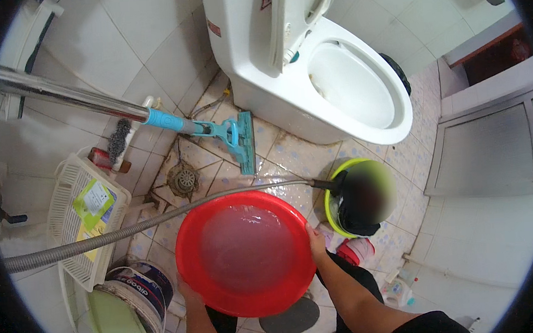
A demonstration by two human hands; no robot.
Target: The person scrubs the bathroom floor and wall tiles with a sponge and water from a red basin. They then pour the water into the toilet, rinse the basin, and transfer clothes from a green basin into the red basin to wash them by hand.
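Note:
Between my hands is a wide red plastic basin (187, 249) holding cloudy water (248, 250). My right hand (316, 242) grips its right rim, with the thumb on top. At the lower left rim my left hand (188, 288) holds on, its fingers mostly hidden by the basin. A grey corrugated hose (115, 237) passes just beyond the basin's far edge. It ends in a dark handle at a yellow-green bucket (331, 208); black cloth (354, 216) lies in this bucket, and part of it is blurred.
A white toilet (281, 106) with its lid raised stands ahead. Left of it are a blue mop (244, 145), a floor drain (185, 178), a plastic rack (87, 223) and a paint bucket (141, 288). Red cloth (356, 251), bottles (397, 292) and a grey stool seat (292, 318) are nearby.

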